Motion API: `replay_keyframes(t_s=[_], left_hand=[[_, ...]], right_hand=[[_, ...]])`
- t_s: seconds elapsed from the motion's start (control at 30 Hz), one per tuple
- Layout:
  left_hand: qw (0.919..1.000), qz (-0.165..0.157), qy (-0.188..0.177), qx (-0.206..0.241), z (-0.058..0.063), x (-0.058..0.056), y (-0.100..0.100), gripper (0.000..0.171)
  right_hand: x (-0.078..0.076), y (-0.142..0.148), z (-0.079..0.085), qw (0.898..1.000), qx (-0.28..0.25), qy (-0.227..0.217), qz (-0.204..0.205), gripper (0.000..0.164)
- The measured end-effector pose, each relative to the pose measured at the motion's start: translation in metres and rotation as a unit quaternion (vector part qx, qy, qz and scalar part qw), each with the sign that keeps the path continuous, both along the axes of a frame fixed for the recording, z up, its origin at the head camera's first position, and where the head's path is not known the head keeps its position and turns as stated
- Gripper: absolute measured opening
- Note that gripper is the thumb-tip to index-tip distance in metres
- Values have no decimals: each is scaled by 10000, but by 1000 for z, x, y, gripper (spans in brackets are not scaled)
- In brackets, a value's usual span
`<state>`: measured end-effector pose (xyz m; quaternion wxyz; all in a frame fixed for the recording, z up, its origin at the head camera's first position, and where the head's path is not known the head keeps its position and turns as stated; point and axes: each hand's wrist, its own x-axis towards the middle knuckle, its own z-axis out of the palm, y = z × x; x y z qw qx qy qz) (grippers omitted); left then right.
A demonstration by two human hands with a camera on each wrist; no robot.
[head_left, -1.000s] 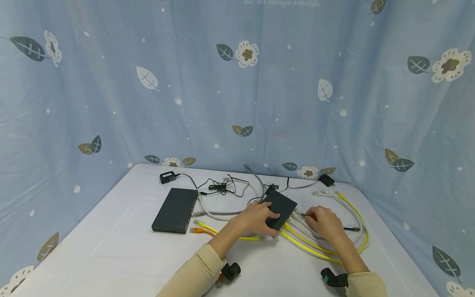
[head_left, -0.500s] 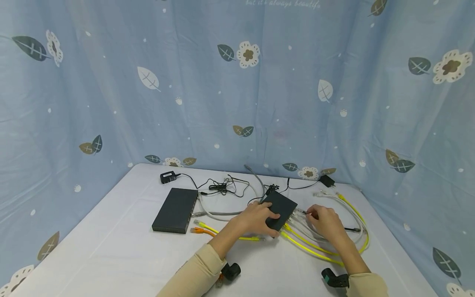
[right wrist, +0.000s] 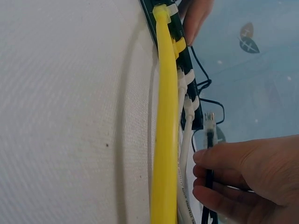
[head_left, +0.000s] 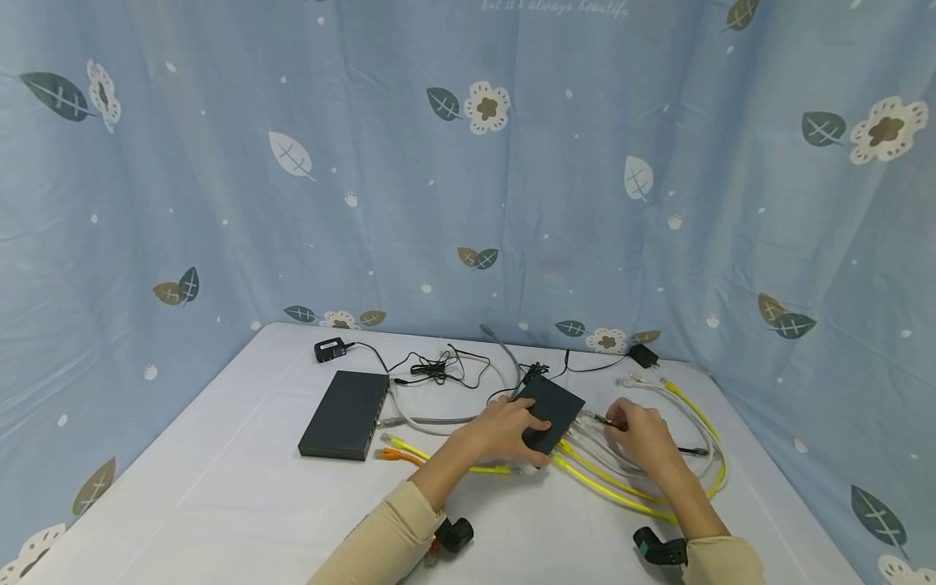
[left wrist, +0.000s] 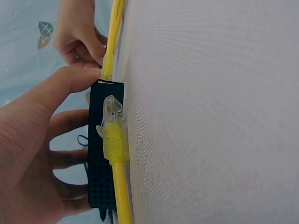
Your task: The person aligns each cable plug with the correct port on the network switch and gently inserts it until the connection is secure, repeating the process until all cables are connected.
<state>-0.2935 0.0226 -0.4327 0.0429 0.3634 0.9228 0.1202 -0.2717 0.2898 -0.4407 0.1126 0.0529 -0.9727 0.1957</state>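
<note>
My left hand (head_left: pixel 504 435) holds a small black network switch (head_left: pixel 553 416), its fingers spread over the top and the thumb at the near corner. From the port side run two yellow network cables (right wrist: pixel 167 121) and white cables (right wrist: pixel 188 125), their plugs seated in a row. My right hand (head_left: pixel 642 437) pinches a black network cable (right wrist: pixel 209 175) just behind its clear plug (right wrist: pixel 210 122). In the right wrist view that plug points toward the switch's end, beside the white plugs and apart from the casing. A loose yellow cable's plug (left wrist: pixel 112 109) lies in front of the switch in the left wrist view.
A larger black switch (head_left: pixel 345 414) lies on the left of the white table (head_left: pixel 219 487). Between the two switches are grey cables (head_left: pixel 439 421) and an orange cable (head_left: pixel 398 454). Behind them lie power adapters (head_left: pixel 331 349) with bundled black cords (head_left: pixel 431 370). A patterned curtain hangs behind.
My right fingertips have shifted slightly right and back along the black cable, so more of its plug end shows. The left hand and the switch have stayed in place.
</note>
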Motion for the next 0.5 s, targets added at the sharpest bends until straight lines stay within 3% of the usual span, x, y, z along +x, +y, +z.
replay_keyframes(t_s=[0.3,0.5], left_hand=[[10000,-19,11,-10,2,0,0,62],[10000,-42,4,13,2,1,0,62]], right_hand=[[2,-1,0,9994,182,-38,-280,15],[0,0,-2,9996,177,53,-217,13]])
